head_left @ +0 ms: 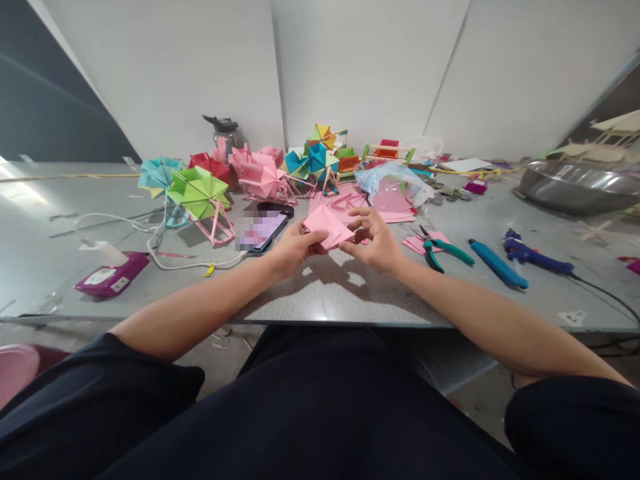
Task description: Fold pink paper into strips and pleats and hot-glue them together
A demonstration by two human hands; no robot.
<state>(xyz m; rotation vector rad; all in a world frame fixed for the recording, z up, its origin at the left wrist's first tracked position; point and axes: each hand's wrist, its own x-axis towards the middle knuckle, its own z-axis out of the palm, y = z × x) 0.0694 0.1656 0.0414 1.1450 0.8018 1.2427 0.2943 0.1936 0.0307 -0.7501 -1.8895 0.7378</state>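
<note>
A small square of folded pink paper, with overlapping layers, is raised over the front part of the table. My left hand pinches its left side, thumb on top and fingers underneath. At the right corner of the same paper, my right hand has its thumb and curled fingers on the edge, the index finger arched above. Just behind my hands lie more pink sheets and a pink strip frame. A clear plastic bag rests on part of them.
Paper wheels on stands, among them a green one and a pink one, stand back left near a phone. Rightward lie pliers, a blue-handled tool, a glue gun and a metal bowl. A purple power socket sits left.
</note>
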